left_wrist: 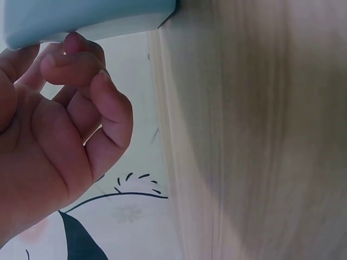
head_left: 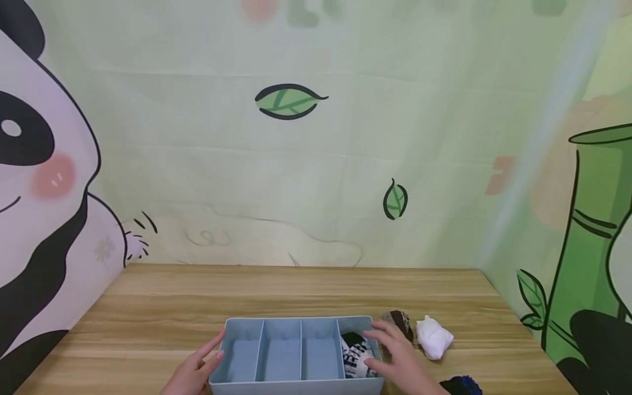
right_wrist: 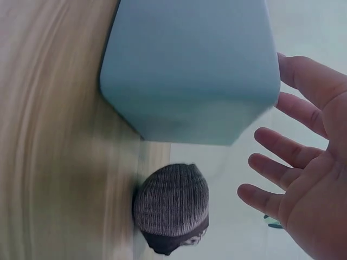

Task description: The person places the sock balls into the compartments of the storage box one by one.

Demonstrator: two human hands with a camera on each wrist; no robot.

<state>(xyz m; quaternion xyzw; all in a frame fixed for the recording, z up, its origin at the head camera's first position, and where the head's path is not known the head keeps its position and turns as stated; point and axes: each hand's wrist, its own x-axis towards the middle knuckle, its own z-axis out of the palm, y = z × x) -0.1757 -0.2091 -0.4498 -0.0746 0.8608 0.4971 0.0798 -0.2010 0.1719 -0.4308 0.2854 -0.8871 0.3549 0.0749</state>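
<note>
A blue-grey box (head_left: pixel 278 382) with several compartments in a row stands on the table. In its rightmost compartment lies a black-and-white patterned sock bundle (head_left: pixel 356 359). My left hand (head_left: pixel 194 368) is at the box's left end, its fingertips at the rim; the left wrist view shows the other fingers (left_wrist: pixel 111 108) loosely bent. My right hand (head_left: pixel 402 359) reaches over the right end with spread fingers, partly hiding that compartment; no object is gripped there. Beyond the right hand sits a grey-brown and black ribbed bundle (right_wrist: pixel 173 200), which looks like a rolled sock.
To the right of the box lies a white cloth bundle (head_left: pixel 434 337). A black and blue bundle (head_left: pixel 463 385) is at the bottom edge of the head view, partly cut off. Behind the wooden table (head_left: pixel 296 288) hangs a printed backdrop (head_left: pixel 197 109).
</note>
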